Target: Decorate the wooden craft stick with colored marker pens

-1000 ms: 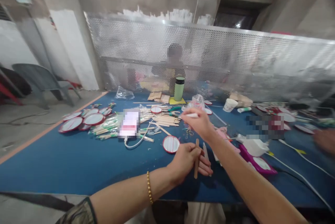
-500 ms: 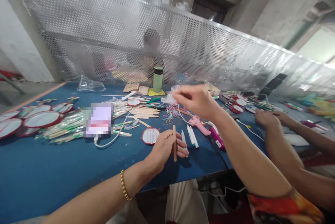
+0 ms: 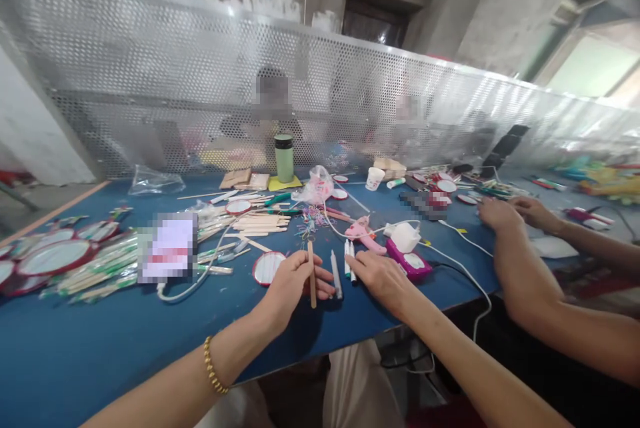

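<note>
My left hand (image 3: 295, 285) grips a flat wooden craft stick (image 3: 312, 275) upright between thumb and fingers, the other fingers loosely curled behind it. Down on the table, my right hand (image 3: 383, 278) has its fingertips pinched at the right one of two white marker pens (image 3: 348, 260) lying side by side. Part of that pen is covered by the fingers. Between my hands lies a slim white pen-like tube (image 3: 335, 275). A small round red-rimmed disc (image 3: 267, 269) lies just left of my left hand. A pink glue gun (image 3: 365, 235) is behind my right hand.
A phone (image 3: 169, 248) on a white cable stands to the left, amid wrapped sticks and larger red-rimmed discs (image 3: 55, 257). A green bottle (image 3: 285, 160) stands behind loose craft sticks (image 3: 263, 223). A purple power box (image 3: 411, 263) sits right. A co-worker's hands (image 3: 500, 215) are further right.
My right hand has come down from above the table's back to the marker pens. My left hand keeps hold of the craft stick. The view has shifted to the right.
</note>
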Demonstrator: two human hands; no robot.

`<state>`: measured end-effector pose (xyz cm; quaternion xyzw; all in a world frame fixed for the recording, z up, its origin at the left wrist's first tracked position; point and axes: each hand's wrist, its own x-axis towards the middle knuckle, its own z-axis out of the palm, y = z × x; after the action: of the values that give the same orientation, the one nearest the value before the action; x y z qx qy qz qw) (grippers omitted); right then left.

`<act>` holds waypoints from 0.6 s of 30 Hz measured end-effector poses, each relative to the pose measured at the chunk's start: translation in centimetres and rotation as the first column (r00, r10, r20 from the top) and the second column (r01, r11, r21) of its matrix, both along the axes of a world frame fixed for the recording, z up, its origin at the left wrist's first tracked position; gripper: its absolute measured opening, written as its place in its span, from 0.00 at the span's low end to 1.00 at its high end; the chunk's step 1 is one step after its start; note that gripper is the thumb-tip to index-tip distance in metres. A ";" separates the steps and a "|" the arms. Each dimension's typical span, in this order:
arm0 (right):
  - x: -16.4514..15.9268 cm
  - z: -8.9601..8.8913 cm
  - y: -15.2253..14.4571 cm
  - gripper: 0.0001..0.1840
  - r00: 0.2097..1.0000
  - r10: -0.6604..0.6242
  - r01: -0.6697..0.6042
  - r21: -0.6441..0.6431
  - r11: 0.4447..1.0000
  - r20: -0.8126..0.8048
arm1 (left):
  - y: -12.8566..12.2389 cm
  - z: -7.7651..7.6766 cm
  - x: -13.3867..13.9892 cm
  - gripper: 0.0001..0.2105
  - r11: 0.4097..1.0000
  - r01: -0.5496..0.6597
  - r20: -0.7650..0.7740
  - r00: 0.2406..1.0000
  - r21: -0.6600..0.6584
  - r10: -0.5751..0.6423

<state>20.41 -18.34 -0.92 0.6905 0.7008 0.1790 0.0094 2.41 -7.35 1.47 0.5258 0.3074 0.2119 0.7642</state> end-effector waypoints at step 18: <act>-0.6 -0.7 0.0 0.17 1.000 -0.018 0.018 0.006 1.000 -0.002 | -0.1 -0.7 -0.2 0.09 0.997 0.074 0.062 0.995 -0.008 -0.073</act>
<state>19.80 -18.35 -1.62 0.6968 0.6942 0.1802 0.0083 2.22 -7.50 0.75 0.5262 0.2653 0.1983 0.7832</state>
